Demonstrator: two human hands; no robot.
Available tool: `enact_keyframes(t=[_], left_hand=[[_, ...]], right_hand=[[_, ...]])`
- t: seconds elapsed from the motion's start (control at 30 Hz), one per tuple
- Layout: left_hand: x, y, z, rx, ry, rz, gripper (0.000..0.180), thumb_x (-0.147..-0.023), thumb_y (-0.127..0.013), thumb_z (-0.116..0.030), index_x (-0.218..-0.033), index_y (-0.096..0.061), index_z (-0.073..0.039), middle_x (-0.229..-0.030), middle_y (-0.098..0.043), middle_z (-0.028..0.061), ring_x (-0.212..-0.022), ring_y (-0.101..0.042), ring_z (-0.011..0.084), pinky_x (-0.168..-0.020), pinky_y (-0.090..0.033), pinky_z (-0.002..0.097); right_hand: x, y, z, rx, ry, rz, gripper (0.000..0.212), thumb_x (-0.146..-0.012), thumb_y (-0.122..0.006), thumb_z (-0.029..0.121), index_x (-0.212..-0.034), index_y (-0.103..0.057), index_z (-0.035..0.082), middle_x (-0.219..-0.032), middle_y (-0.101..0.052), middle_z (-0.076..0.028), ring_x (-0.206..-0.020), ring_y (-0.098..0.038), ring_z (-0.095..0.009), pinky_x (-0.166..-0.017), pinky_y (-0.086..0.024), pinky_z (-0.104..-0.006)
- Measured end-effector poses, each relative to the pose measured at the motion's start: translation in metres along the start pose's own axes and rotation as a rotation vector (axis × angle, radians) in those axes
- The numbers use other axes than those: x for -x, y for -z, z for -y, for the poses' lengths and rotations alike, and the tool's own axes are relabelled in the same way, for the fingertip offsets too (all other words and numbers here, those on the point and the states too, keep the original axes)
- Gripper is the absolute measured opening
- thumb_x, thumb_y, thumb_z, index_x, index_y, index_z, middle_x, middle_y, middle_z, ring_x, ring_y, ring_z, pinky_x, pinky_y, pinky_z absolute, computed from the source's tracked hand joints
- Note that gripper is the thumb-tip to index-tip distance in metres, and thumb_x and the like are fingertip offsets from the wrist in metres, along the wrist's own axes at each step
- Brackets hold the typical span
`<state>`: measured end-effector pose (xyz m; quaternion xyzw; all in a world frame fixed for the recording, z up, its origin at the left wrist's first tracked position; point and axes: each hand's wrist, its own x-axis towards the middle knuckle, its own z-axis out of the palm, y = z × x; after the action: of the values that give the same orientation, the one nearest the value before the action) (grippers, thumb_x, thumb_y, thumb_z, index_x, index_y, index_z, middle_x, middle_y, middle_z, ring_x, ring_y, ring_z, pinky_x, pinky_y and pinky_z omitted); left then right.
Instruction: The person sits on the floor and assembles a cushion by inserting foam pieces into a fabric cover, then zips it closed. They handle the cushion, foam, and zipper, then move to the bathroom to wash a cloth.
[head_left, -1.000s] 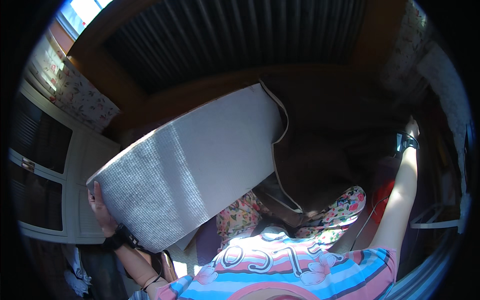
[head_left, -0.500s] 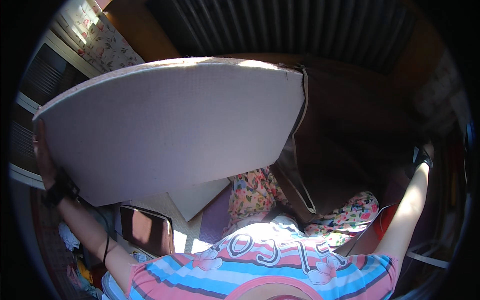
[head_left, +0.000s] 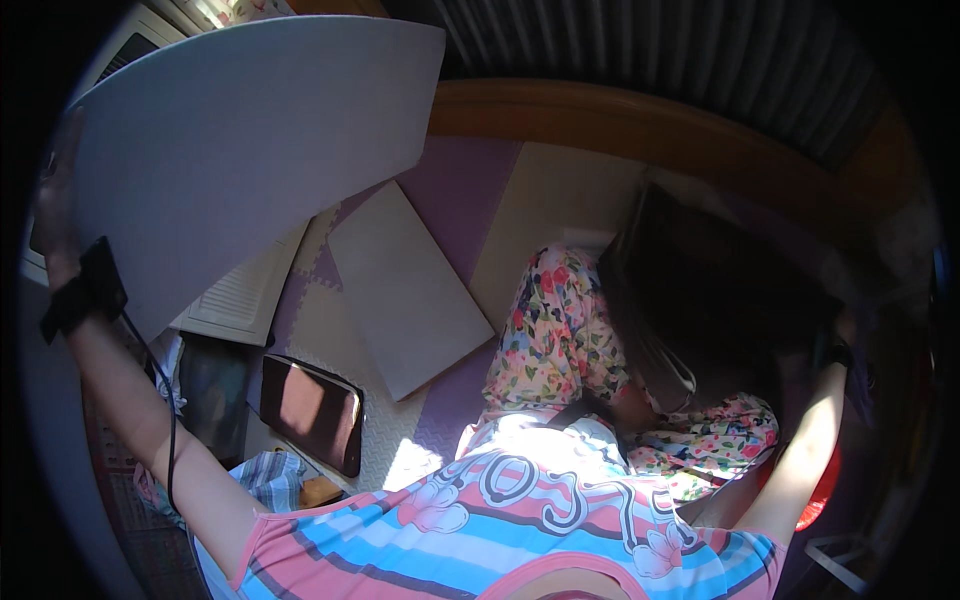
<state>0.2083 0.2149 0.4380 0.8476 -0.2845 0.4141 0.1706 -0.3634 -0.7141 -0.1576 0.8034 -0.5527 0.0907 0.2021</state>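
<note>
I see the left hand [head_left: 55, 215] raised high at the far left, closed on the edge of a large pale foam board [head_left: 250, 150] that it lifts and tilts up over the floor; a black wrist strap [head_left: 85, 295] with a thin cable sits just below that hand. The right hand [head_left: 845, 335] is out at the far side, near the edge of a dark panel [head_left: 720, 300] that lies in deep shadow; I cannot tell whether its fingers are wrapped around that edge or only resting against it. Taking the foam board as my landmark, a white louvred panel [head_left: 240, 295] lies just under its lower edge, a flat pale rectangular slab [head_left: 410, 295] rests on the purple and cream puzzle mat [head_left: 470, 200] just beside it toward the person's legs, and a dark tablet-like screen [head_left: 312, 412] lies lower, near the left forearm. The person's floral trousers [head_left: 560, 330] are stretched out well beyond the board, toward the dark panel. My worry is this: the board is big and held by one edge only, so I judge it could flex, swing or slip from the left hand and drop onto the louvred panel or the screen beneath. The cable from the wrist strap could also snag on the board's corner as it moves.
</note>
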Motion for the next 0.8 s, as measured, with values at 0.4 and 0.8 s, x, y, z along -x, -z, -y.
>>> enact_keyframes(t=[0.4, 0.8], left_hand=[[0.294, -0.193, -0.064, -0.008, -0.327, 0.146, 0.036, -0.068, -0.082, -0.020, -0.097, -0.065, -0.008, -0.081, -0.068, 0.0102, -0.071, -0.067, 0.0279, -0.062, -0.055, 0.0344], [0.564, -0.239, -0.131, -0.011, 0.005, 0.727, 0.071, -0.052, -0.077, -0.006, -0.119, -0.055, -0.014, -0.125, -0.049, 0.0066, -0.113, -0.047, 0.0253, -0.093, -0.037, 0.0425]], right_hand=[[0.020, -0.018, 0.004, -0.087, 0.242, -0.778, 0.046, -0.098, -0.046, 0.023, -0.138, -0.042, 0.002, -0.144, -0.041, -0.019, -0.134, -0.036, -0.033, -0.111, -0.028, -0.0410], [0.034, -0.008, 0.002, -0.242, 0.319, -0.717, 0.045, -0.099, -0.039, 0.029, -0.137, -0.042, 0.005, -0.140, -0.041, -0.016, -0.131, -0.038, -0.031, -0.108, -0.030, -0.0395]])
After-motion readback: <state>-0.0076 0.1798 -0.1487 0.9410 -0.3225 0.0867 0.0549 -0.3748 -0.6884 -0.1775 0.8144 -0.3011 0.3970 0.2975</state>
